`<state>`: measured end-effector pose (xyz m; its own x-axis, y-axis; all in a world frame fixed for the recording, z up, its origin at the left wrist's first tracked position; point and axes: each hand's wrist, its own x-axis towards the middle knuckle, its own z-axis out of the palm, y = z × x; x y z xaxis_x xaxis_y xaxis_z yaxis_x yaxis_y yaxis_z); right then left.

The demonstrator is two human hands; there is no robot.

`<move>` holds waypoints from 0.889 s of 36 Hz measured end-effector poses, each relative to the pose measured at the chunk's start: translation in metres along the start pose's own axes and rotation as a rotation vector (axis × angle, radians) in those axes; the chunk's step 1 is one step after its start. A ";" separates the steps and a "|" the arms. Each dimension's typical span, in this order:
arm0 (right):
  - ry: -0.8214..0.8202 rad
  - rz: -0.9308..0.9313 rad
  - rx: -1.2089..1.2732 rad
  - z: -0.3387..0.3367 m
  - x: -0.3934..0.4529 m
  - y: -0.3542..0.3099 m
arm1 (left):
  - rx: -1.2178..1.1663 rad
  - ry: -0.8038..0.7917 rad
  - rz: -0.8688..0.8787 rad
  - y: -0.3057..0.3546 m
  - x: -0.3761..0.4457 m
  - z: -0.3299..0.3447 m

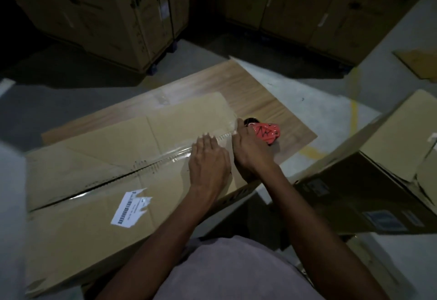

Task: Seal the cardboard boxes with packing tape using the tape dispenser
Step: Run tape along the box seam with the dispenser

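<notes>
Second box crowds right; stacked cartons behind, dimly lit, perhaps wheeled.

Red tape dispenser at flat box's taped seam end.

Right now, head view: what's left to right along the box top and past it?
White barcode label → left hand flat on the taped seam → right hand gripping the red tape dispenser → second cardboard box lying tilted.
</notes>
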<state>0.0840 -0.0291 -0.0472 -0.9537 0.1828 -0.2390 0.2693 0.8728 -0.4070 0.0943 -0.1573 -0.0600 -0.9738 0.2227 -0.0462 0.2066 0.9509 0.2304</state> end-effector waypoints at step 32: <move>-0.065 -0.314 -0.296 0.034 -0.024 -0.043 | -0.097 0.085 -0.249 -0.058 -0.029 -0.020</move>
<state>0.0999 -0.0867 -0.0535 -0.9701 -0.1328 -0.2031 -0.0914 0.9754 -0.2008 0.1083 -0.2234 -0.0527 -0.9988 -0.0377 -0.0324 -0.0460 0.9482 0.3144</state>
